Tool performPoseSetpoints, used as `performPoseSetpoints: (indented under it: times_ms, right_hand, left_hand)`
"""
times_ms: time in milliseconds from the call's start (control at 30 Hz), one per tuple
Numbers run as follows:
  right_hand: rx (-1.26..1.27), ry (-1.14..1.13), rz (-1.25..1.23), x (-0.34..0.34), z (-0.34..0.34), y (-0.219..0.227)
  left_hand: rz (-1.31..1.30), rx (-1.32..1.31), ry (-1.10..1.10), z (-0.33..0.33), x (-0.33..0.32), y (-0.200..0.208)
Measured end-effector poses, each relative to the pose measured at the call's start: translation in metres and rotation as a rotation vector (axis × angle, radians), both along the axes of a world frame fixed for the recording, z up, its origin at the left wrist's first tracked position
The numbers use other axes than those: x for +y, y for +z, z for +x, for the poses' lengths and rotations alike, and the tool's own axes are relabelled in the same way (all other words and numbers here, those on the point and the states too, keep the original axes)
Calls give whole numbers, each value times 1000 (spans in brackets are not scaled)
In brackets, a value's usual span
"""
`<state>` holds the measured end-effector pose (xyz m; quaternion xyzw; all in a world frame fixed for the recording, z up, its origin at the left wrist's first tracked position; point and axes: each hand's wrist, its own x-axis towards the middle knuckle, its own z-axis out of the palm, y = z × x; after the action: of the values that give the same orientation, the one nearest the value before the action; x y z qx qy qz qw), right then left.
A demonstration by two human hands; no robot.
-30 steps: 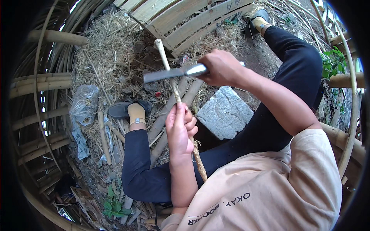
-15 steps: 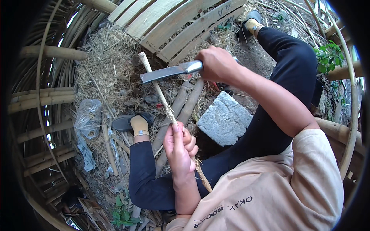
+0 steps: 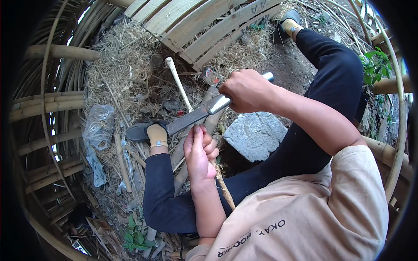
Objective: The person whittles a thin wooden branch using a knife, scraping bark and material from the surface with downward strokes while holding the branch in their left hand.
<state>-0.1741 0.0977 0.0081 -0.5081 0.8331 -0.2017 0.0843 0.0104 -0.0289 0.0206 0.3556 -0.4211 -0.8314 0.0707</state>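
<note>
My left hand (image 3: 201,150) is closed around a long pale wooden stick (image 3: 177,81), which slants from beyond the hand back toward my lap. The far part of the stick is smooth and light, while its near end is browner with frayed fibres. In my right fist (image 3: 244,90) is the metal handle of a broad-bladed knife (image 3: 189,120). The blade lies across the stick, just beyond my left fingertips, and covers part of it. Whether the edge bites into the wood cannot be seen.
A grey stone block (image 3: 254,135) sits between my legs. Ahead stands a slatted wooden crate (image 3: 204,32). Dry straw (image 3: 115,65) and a crumpled clear plastic bag (image 3: 99,126) lie on the ground to the left. Bamboo poles (image 3: 48,105) line the left wall.
The knife has come down along the stick toward my left hand, its blade now tilted more steeply. The stick's far end has shifted slightly right.
</note>
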Motion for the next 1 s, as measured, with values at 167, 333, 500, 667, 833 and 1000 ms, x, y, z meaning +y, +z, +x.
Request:
performPoseSetpoints:
  times_ms: [167,333,500,667,833,1000]
  right_hand:
    - [-13,-49,9,-2,-3,-5]
    - [-23,-85,33,-1,-9,-8]
    - [23,-32,-46,-1,-10,0]
    - [42,-24,-204,5,-12,2]
    - [38,-94,-81,4,-14,13]
    - [-133,-451,-125,3,-59,1]
  left_hand:
    - [25,43,-12,1,2,-2]
    - [29,47,-25,0,14,7]
    - [43,86,-54,8,15,17]
    - [15,101,-83,13,22,31]
    - [-18,87,-70,15,27,33]
    - [7,90,-147,16,43,26]
